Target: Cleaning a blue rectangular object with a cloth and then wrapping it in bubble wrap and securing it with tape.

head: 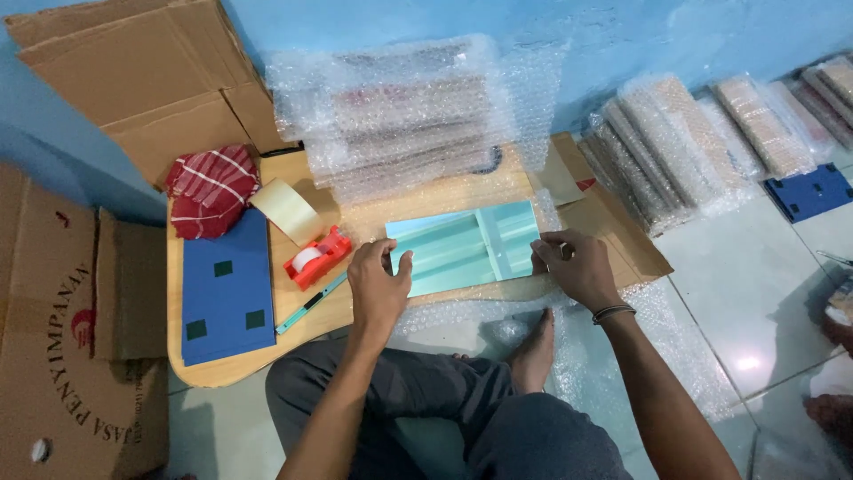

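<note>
Down on the floor, a person sits cross-legged before a low wooden desk [355,307], both hands on a pale turquoise panel [462,247] that lies flat on a sheet of bubble wrap [462,311] spread over the desk's near edge. At the panel's left end the left hand [378,283] has its grip closed on the edge, thumb on top and fingers curled under. At the right end the right hand [573,265] pinches the edge, its fingertips bent over the rim, with a dark band on that wrist.

Just left of the left hand lie a teal pen-like tool [309,303] and a red tape dispenser [317,256]. Beyond them sit a cream roll of paper [286,209], a red-and-white striped cloth [210,189] and a blue board with dark square patches [227,289]. Behind the panel stands a stack of bubble-wrapped items [404,120]. More bubble-wrapped bundles [675,147] lean in a row along the blue wall to the right. Cardboard boxes [62,338] stand at the left.
</note>
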